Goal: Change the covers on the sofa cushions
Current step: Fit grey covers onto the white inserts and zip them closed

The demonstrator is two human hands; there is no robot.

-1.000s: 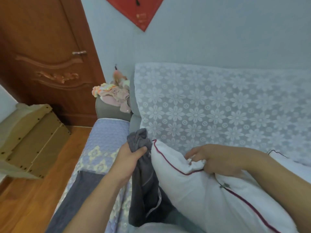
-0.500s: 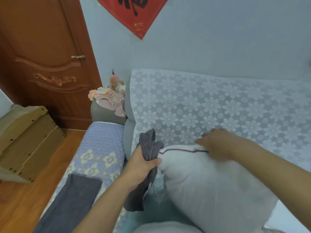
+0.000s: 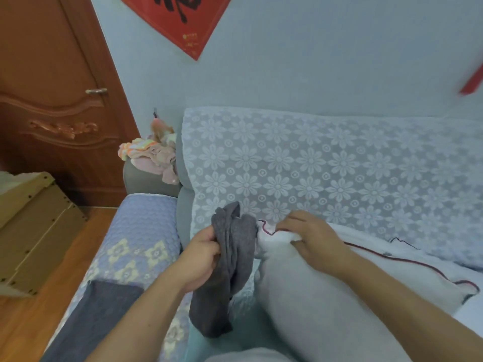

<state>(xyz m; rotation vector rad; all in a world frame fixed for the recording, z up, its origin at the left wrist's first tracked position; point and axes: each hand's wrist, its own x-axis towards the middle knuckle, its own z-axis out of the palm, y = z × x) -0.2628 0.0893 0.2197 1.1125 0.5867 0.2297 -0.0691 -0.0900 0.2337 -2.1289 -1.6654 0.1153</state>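
Pale blue wall (image 3: 313, 61) with red diamond paper hanging (image 3: 177, 19); carved brown wooden door (image 3: 52, 100) left; orange wood floor (image 3: 31, 322); tan cardboard box (image 3: 31, 231).

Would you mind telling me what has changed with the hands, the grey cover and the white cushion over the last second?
The right hand moved from clutching the bunched edge of the white cushion to resting on its top corner by the red piping, and the cushion's piped face has turned away, showing a plain side. The left hand still grips the grey cover, now hanging lower and looser. The lace sofa cover is unchanged.
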